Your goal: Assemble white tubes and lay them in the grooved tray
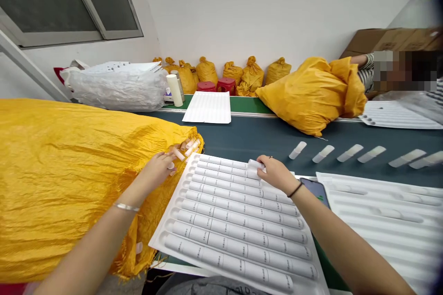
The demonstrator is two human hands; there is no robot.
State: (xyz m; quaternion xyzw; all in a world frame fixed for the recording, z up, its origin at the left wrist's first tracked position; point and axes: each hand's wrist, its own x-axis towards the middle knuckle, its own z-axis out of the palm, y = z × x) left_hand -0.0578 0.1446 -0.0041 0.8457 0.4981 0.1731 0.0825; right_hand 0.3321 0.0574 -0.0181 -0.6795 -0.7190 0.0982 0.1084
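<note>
A white grooved tray [175,214] in front of me holds several rows of white tubes laid end to end. My right hand [275,173] is closed on a white tube [255,164] at the tray's far rows. My left hand [159,168] rests at the tray's far left corner, by the mouth of a big yellow sack [69,179]. Its fingers are curled on a white tube [178,154], and several more tubes [192,146] poke out of the sack there.
Loose white tubes [323,153] lie in a row on the dark green belt [256,136]. A second grooved tray [387,212] and a phone [315,190] lie to the right. Another yellow sack [311,94], empty trays [208,107] and a person's striped sleeve [366,71] are beyond.
</note>
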